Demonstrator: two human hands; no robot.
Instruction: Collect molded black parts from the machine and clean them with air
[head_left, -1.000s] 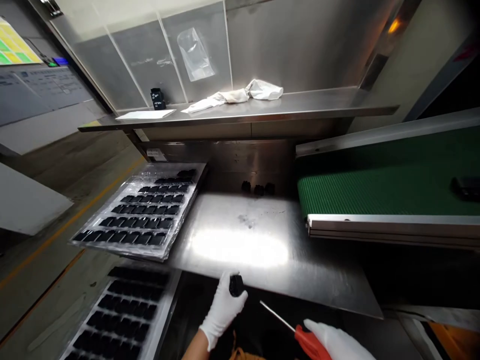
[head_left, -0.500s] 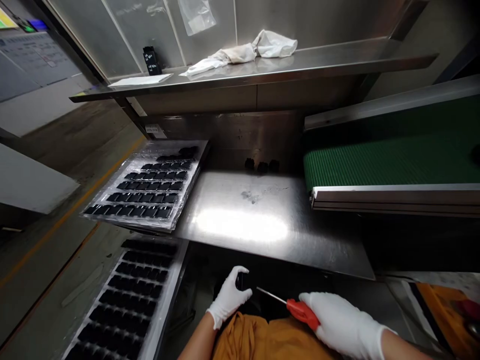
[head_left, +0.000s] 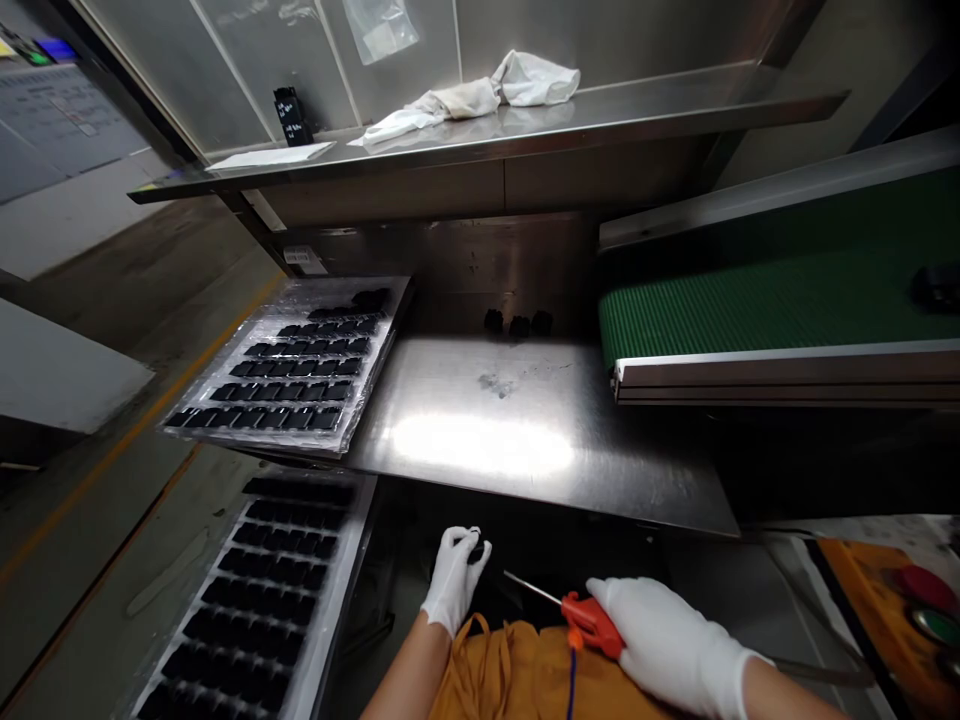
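My left hand (head_left: 455, 580), in a white glove, is curled with its fingertips round a small dark part that is mostly hidden by the fingers. To its right, my right hand (head_left: 664, 635), also gloved in white, grips the red handle of an air blow gun (head_left: 591, 624). The gun's thin metal nozzle points left toward my left hand without touching it. A blue hose hangs below the handle. Both hands are below the front edge of the steel table (head_left: 465, 400).
At the left, an upper tray (head_left: 349, 425) and a lower tray (head_left: 330, 610) hold rows of black parts. Several small black pieces (head_left: 519, 326) lie at the table's back. A green conveyor (head_left: 690, 300) stands right. White cloths (head_left: 534, 80) lie on the shelf. An orange control box (head_left: 855, 580) is lower right.
My left hand has turned and its fingers have closed more round the dark part. The blue hose now shows under the gun. A dark object on the conveyor has come further into view.
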